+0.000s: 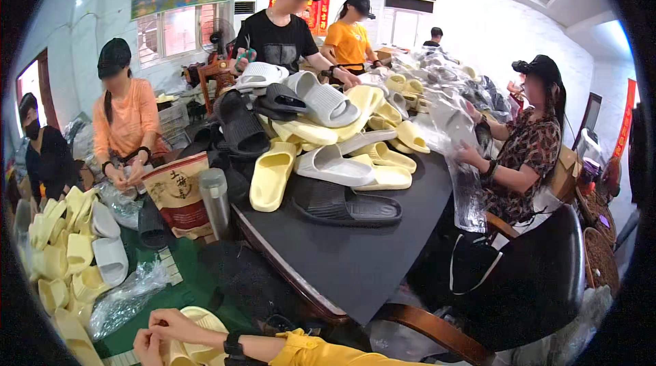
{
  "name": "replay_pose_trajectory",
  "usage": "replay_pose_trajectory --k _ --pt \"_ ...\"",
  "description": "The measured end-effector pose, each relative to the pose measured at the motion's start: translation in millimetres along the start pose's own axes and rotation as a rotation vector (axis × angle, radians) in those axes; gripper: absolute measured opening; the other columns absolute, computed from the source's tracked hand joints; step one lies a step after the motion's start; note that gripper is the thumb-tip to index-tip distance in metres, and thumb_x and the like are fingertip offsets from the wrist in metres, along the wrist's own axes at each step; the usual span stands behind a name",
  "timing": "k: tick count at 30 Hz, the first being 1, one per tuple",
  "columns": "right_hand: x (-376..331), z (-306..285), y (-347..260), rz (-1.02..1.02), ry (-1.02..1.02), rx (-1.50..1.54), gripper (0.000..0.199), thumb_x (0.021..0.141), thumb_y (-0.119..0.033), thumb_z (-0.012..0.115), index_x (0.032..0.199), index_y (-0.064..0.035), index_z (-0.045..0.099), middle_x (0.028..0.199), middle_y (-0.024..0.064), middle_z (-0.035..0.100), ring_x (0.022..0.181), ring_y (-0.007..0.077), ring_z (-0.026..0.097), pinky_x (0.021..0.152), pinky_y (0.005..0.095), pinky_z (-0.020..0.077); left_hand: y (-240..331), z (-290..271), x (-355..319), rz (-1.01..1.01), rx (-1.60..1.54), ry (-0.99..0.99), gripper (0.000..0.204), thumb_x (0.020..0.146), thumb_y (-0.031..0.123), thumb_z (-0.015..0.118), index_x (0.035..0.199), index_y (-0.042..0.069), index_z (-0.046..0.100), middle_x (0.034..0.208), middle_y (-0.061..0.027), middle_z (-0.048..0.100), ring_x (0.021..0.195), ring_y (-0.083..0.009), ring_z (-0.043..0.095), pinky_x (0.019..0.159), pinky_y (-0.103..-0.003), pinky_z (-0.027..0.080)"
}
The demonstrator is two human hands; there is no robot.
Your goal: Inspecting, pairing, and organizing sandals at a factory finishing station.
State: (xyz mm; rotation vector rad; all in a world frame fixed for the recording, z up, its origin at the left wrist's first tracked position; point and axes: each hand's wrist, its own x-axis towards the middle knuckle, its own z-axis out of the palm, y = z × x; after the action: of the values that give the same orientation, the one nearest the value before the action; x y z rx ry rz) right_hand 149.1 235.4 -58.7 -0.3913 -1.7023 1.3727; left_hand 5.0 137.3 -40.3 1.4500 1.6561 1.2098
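Observation:
At the lower left, over a green work surface (150, 297), my right hand (179, 326) reaches in from the right, with a yellow sleeve and a dark wristband. Its fingers are curled and closed against my left hand (146, 347), whose fingers are also bent inward. Whatever lies between the fingertips is too small or hidden to make out. A pair of pale yellow slide slippers (205, 320) lies just beneath and beside the right hand, partly covered by it. Close by are crumpled clear plastic bags (130, 300) and a heap of pale yellow slippers (80, 251) with grey ones (110, 261).
A dark table (342, 256) bears a big pile of yellow, grey and black slides (331, 165). A brown-and-red pouch (179, 195) and a steel tumbler (215, 203) stand left. Several co-workers surround the tables; one at right handles plastic bags (470, 195). A black chair (540, 284) stands near right.

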Motion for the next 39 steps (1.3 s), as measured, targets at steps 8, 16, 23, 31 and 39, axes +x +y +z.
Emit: replay_pose_trajectory --k 8,16,23,31,39 --pt "1.3 7.0 14.0 0.023 0.232 0.191 0.007 0.086 -0.002 0.058 0.092 0.0014 0.056 0.085 0.0036 0.057 0.076 0.0110 0.053 0.073 0.0261 0.0460 -39.3 2.7 4.6 -0.046 -0.240 0.080 0.018 0.097 0.020 0.056 0.099 0.002 0.060 0.086 -0.0016 0.058 0.078 -0.0088 0.054 0.069 -0.022 0.046" --pt "-0.5 -6.8 5.8 0.099 0.080 0.071 0.010 0.089 -0.009 0.061 0.095 -0.0007 0.063 0.093 0.0028 0.062 0.086 0.0124 0.058 0.078 0.0256 0.0465 -25.1 16.7 7.1 0.090 -0.152 0.186 0.005 0.087 0.002 0.056 0.085 -0.001 0.059 0.077 -0.0007 0.052 0.066 -0.0064 0.047 0.059 -0.021 0.040" --pt "-5.2 -8.5 -4.8 0.261 0.078 0.199 0.020 0.088 -0.007 0.062 0.106 -0.0006 0.066 0.101 0.0062 0.067 0.090 0.0112 0.063 0.081 0.0239 0.0491 -14.8 21.9 -5.2 0.039 -0.129 0.233 0.009 0.089 0.005 0.058 0.093 -0.001 0.063 0.084 -0.0029 0.063 0.078 -0.0104 0.057 0.070 -0.024 0.046" --pt "-3.5 -9.5 -8.2 0.251 0.040 0.289 0.015 0.088 -0.002 0.062 0.103 0.0018 0.062 0.096 0.0065 0.067 0.086 0.0110 0.063 0.080 0.0240 0.0496 4.3 23.5 -5.6 0.001 -0.188 0.225 0.011 0.092 0.008 0.059 0.095 -0.002 0.063 0.080 0.0003 0.061 0.071 -0.0047 0.051 0.064 -0.021 0.043" --pt "-5.9 -8.9 -18.1 0.317 0.049 0.135 0.010 0.087 -0.005 0.064 0.096 0.0001 0.066 0.089 0.0009 0.066 0.082 0.0063 0.060 0.075 0.0206 0.0472 3.6 24.4 -6.7 0.046 -0.188 0.223 0.011 0.092 0.008 0.059 0.095 -0.002 0.064 0.081 0.0014 0.060 0.070 -0.0038 0.050 0.063 -0.021 0.042"
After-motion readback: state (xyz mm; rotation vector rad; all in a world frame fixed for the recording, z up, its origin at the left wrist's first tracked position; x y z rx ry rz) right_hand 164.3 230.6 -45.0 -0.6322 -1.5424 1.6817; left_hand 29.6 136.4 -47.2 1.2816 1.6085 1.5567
